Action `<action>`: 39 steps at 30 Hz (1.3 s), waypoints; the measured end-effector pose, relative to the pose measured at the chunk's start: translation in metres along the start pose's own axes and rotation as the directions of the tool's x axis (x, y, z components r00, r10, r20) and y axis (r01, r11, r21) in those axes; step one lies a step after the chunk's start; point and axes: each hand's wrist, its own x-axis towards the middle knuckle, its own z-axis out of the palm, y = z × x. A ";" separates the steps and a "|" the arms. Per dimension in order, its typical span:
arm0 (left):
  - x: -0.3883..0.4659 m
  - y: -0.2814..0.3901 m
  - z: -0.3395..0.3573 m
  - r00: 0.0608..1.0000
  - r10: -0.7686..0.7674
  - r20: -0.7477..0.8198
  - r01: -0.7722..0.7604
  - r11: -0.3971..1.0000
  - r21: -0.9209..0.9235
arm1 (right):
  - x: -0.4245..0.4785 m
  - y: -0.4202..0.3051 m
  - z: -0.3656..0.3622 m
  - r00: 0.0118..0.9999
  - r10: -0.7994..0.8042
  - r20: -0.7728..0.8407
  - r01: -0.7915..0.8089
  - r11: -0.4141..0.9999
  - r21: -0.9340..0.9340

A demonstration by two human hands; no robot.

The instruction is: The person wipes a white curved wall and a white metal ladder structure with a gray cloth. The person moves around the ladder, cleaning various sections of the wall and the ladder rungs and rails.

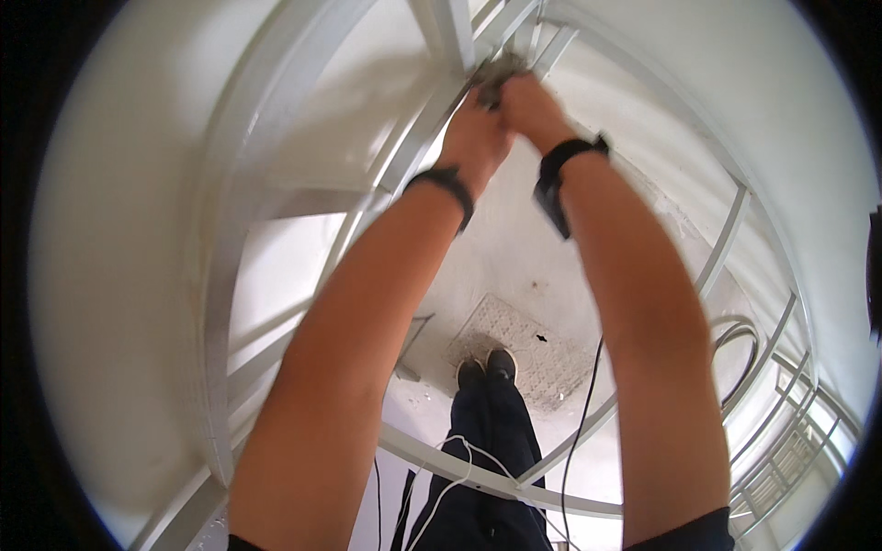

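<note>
Both hands are raised at the far top of the view, close together beside a rail of a light grey metal frame [431, 134]. Bunched between them is a dirty grey rag [506, 67], blurred, pressed to the rail. My left hand [475, 131] has its fingers around the lower left of the rag. From the right, my right hand [534, 103] grips the same rag, its knuckles turned up. Most of the fingertips are hidden or blurred. A black band [444, 184] circles the left wrist, and another black strap [568, 155] the right.
Metal bars surround me, with a curved crossbar [441, 463] before my legs. A white cable [451, 482] and a black cable [586, 427] hang there. Below, my shoes [501, 365] stand on a textured plate [530, 372]. Coiled cable or tubing [741, 337] is at right.
</note>
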 end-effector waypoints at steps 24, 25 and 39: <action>-0.109 0.035 -0.097 0.770 -0.124 0.625 0.168 0.986 -0.011 | -0.083 -0.045 0.059 0.988 -0.154 0.012 0.145 0.950 0.276; -0.116 0.044 -0.104 0.805 -0.146 0.575 0.201 0.979 -0.034 | -0.089 -0.035 0.079 0.970 -0.241 -0.016 0.235 0.927 0.294; -0.317 0.134 -0.336 0.699 -0.541 0.468 0.713 0.577 -0.398 | -0.424 -0.147 0.035 0.852 -0.344 0.394 -0.026 0.724 0.689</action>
